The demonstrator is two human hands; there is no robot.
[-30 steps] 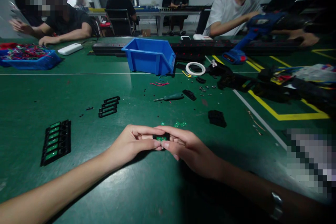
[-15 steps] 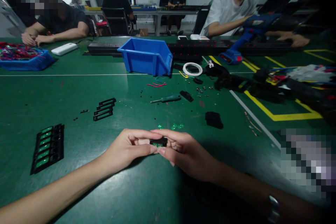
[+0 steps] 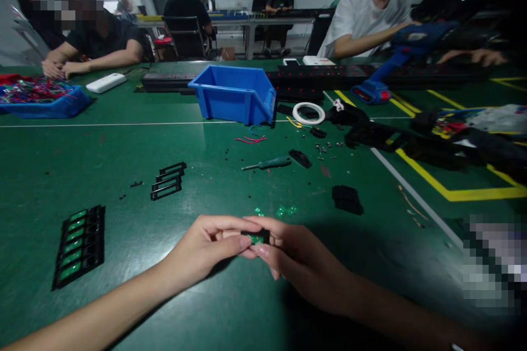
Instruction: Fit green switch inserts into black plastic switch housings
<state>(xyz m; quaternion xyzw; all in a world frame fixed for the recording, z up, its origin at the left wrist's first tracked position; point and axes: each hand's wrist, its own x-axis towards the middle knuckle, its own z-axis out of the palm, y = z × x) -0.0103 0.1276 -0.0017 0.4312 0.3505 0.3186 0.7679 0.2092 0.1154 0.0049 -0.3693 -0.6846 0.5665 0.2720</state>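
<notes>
Between my two hands is a small black part with a green board (image 3: 258, 238), held low over the green table (image 3: 164, 307). My left hand (image 3: 218, 241) pinches its left end, fingers behind and thumb in front. At its right end my right hand (image 3: 294, 252) grips it the same way. Small clear green pieces (image 3: 286, 211) lie just beyond my fingers. To the left rests a row of black parts with green boards (image 3: 78, 244). Several black rectangular frames (image 3: 168, 181) lie farther back, and stacked black pieces (image 3: 347, 199) sit on the right.
A screwdriver (image 3: 267, 163), a blue bin (image 3: 233, 94), a white ring (image 3: 308, 113) and small screws (image 3: 323, 148) are ahead. A blue power tool (image 3: 382, 74) stands back right, near cables (image 3: 453, 126). A blue tray of wires (image 3: 41, 98) is far left. People sit across the table.
The view has shifted a little, so the scene appears slightly lower and farther right. My left thumb has moved onto the green board's face; both hands still hold the part.
</notes>
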